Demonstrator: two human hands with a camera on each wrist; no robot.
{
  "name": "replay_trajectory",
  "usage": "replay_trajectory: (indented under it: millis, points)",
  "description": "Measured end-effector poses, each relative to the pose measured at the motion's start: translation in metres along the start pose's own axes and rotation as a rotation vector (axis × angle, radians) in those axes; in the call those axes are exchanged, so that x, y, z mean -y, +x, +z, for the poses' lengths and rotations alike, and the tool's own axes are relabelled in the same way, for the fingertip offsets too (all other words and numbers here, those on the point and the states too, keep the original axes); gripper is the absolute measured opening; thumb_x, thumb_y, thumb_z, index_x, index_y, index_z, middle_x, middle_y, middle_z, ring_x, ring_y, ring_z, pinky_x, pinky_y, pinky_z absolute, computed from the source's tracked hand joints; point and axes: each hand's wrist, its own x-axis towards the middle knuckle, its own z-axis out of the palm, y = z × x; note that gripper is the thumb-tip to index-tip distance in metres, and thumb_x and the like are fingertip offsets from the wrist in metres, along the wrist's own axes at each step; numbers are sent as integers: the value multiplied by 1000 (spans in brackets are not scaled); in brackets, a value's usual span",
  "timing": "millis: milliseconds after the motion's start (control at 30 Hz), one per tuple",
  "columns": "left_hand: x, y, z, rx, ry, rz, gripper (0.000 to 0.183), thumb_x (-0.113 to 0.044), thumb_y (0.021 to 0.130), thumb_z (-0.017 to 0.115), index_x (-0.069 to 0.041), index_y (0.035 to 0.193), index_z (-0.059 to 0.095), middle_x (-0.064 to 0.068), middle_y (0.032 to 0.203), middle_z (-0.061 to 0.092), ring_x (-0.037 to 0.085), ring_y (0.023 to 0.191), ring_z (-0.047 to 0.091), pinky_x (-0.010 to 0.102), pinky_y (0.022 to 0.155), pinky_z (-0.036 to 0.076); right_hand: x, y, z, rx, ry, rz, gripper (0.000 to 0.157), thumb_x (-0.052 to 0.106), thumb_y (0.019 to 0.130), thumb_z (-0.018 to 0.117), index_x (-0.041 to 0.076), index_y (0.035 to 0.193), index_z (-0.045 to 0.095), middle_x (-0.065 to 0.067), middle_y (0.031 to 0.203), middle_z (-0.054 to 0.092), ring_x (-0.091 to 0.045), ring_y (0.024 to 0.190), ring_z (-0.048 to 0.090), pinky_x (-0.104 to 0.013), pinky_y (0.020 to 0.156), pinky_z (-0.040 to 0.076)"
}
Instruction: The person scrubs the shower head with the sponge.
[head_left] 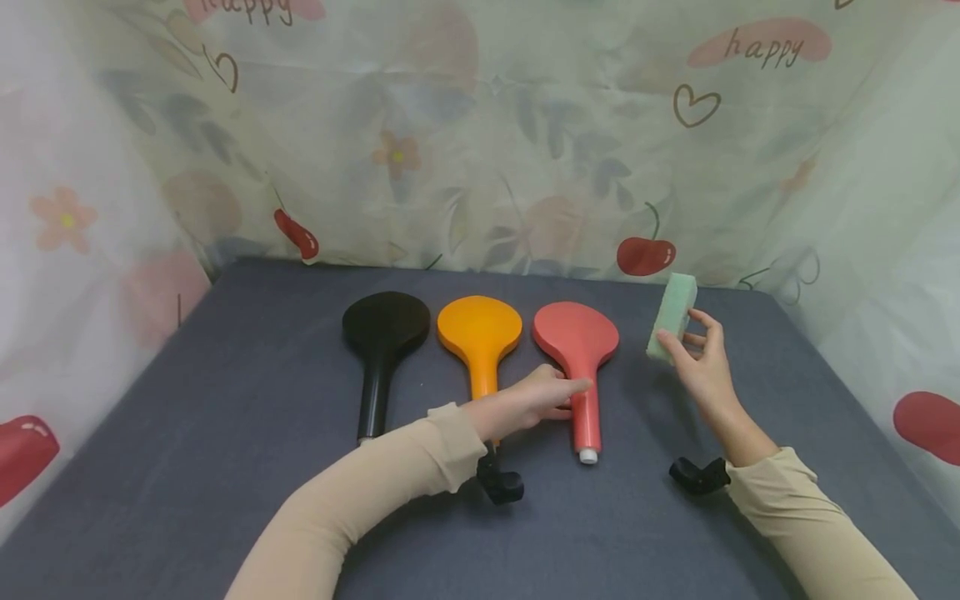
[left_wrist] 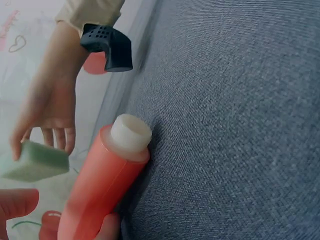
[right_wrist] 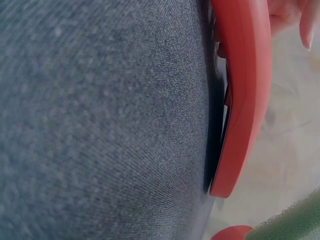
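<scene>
A red paddle-shaped thing (head_left: 576,333), with a round flat head and a tubular handle ending in a white plug (left_wrist: 131,133), lies on the dark cloth. My left hand (head_left: 542,395) is at its handle. One fingertip (left_wrist: 108,229) touches the handle low on its side, while the thumb (left_wrist: 19,203) stands apart from it. To the right, my right hand (head_left: 703,362) pinches a pale green sponge block (head_left: 672,315) between thumb and fingers, raised above the cloth. Only a corner of the sponge (right_wrist: 290,222) shows in the right wrist view.
An orange paddle (head_left: 480,325) and a black paddle (head_left: 386,325) of like shape lie in a row to the left; my left forearm covers part of the orange handle. The dark cloth (head_left: 225,467) covers the table. Printed curtains (head_left: 480,125) hang behind and at both sides.
</scene>
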Motion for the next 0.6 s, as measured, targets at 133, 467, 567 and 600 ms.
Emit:
replay_trajectory:
  millis: [133, 467, 567, 600]
  points:
    - [1, 1, 2, -51, 40, -21, 46, -28, 85, 68, -2, 115, 46, 8, 100, 56, 18, 89, 57, 33, 93, 51, 1, -1, 0, 1, -8, 8, 76, 48, 93, 44, 15, 149, 3, -30, 139, 28, -41, 120, 43, -41, 86, 41]
    - [1, -5, 4, -102, 66, 2, 59, -27, 83, 71, -2, 130, 44, 11, 110, 59, 20, 91, 57, 34, 90, 51, 3, -2, 0, 0, 3, 2, 78, 49, 92, 46, 16, 149, 3, -30, 139, 27, -45, 124, 40, -49, 91, 40]
    - [-1, -15, 1, -81, 78, 66, 57, -27, 83, 70, -5, 130, 45, 9, 108, 61, 19, 89, 58, 32, 85, 52, 5, -1, 1, -1, 8, -14, 77, 48, 93, 46, 16, 149, 3, -30, 139, 26, -45, 124, 40, -50, 90, 40]
    - [-2, -18, -1, -74, 84, 97, 55, -26, 84, 70, -6, 128, 47, 9, 106, 62, 19, 87, 59, 32, 83, 53, 6, -1, 0, -3, 8, -23, 77, 47, 93, 46, 17, 149, 3, -29, 139, 26, -45, 124, 40, -49, 90, 40]
